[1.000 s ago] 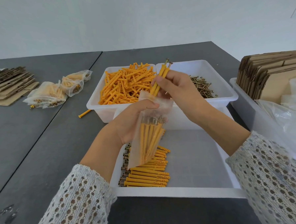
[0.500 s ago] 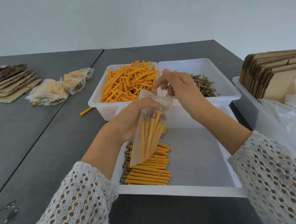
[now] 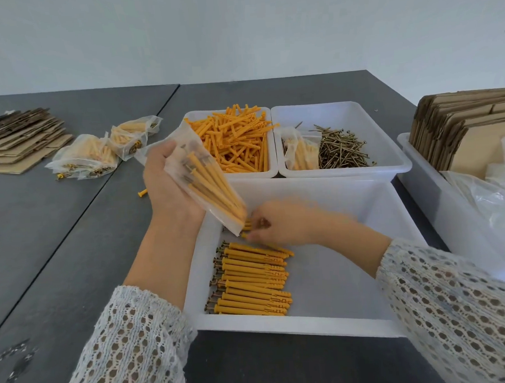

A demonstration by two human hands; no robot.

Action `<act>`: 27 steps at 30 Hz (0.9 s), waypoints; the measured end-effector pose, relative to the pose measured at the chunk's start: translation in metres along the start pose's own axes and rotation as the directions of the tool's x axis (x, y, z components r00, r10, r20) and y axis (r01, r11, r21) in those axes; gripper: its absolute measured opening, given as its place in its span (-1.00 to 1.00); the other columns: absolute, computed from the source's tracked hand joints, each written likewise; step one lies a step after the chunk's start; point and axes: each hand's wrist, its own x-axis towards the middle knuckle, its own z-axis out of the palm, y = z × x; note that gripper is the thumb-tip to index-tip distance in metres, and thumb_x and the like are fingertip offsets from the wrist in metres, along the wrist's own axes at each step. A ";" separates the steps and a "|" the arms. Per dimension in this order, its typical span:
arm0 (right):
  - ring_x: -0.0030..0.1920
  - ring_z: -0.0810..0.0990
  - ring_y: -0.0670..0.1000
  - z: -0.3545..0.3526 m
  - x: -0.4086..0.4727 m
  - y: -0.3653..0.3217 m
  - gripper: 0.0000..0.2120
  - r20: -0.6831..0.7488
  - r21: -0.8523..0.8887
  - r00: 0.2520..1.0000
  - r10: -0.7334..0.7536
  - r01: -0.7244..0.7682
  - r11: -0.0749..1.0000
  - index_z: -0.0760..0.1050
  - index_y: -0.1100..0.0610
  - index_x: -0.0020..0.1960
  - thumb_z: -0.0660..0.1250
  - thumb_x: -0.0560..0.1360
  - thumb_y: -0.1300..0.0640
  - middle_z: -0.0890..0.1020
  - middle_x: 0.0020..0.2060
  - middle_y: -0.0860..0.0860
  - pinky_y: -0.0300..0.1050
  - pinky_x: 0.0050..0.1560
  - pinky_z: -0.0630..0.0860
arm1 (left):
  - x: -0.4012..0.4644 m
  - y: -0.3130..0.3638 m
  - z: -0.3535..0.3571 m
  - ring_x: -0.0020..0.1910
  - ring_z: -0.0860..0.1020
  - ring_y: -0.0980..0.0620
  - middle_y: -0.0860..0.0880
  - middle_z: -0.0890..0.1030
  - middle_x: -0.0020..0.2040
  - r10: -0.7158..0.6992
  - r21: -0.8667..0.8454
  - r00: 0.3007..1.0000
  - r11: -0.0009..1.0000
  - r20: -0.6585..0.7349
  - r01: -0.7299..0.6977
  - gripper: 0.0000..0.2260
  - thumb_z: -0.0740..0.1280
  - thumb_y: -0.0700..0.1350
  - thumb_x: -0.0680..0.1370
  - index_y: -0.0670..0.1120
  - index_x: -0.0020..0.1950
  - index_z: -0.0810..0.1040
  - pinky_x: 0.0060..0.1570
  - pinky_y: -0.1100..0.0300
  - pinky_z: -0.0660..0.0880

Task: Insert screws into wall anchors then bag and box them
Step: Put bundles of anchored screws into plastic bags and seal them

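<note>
In the near white tray [image 3: 334, 319], a row of assembled anchors [image 3: 251, 279] lies stacked front to back along the left side, each one with its long axis running left to right and its screw head pointing left toward the tray wall. The right hand [image 3: 279, 223] reaches down at the far end of that row, blurred by motion; its fingers curl around what looks like one or two orange pieces, though the blur makes it hard to say whether the pinch is closed. The left hand [image 3: 169, 181] is raised above the tray's far left corner and grips a clear bag [image 3: 203, 176] that already holds several anchors, the bag slanting so its closed bottom hangs just above the right hand and its mouth points up and to the left. That is the relation that counts: the row lies directly under and toward the body from the right hand, which is plainly the nearer one, while the bag's opening sits well above and left, so any picked pieces would likely have to travel up to the mouth.
</note>
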 end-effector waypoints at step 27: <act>-0.36 0.38 0.01 -0.029 -0.012 -0.002 -0.75 -0.185 -0.054 0.981 0.064 -0.075 0.996 0.36 0.19 -0.22 0.27 0.58 0.11 0.44 -0.32 0.08 -0.13 -0.37 0.29 | -0.003 0.007 -0.012 -0.17 0.49 -0.06 -0.12 0.49 -0.10 -0.341 0.203 0.914 0.932 0.220 0.299 -0.57 0.26 0.06 0.42 -0.20 0.16 0.47 -0.08 0.04 0.44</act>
